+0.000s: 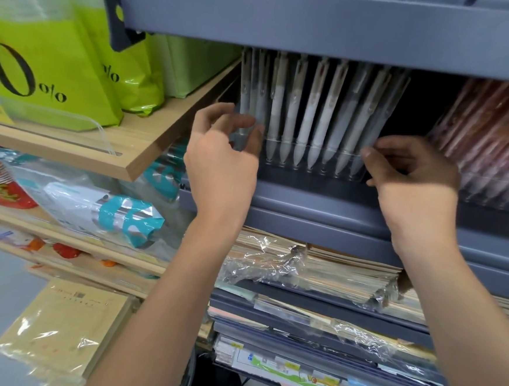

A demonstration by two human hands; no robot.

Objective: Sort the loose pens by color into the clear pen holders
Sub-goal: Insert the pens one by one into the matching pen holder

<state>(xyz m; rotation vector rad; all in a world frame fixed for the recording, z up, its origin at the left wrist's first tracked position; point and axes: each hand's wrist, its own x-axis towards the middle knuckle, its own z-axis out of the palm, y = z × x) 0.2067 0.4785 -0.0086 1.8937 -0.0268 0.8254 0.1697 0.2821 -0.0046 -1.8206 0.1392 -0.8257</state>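
Left hand, right hand (at holder)

From where I stand only the person's two arms show, the left hand and right hand both bare, the left forearm and right forearm likewise unsleeved, slender and smooth from the wrist down

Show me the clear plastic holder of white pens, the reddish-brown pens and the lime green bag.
clear plastic holder of white pens (317, 171): head view, its lower front wall.
reddish-brown pens (495, 135): head view, middle of row.
lime green bag (60, 55): head view, its printed front.
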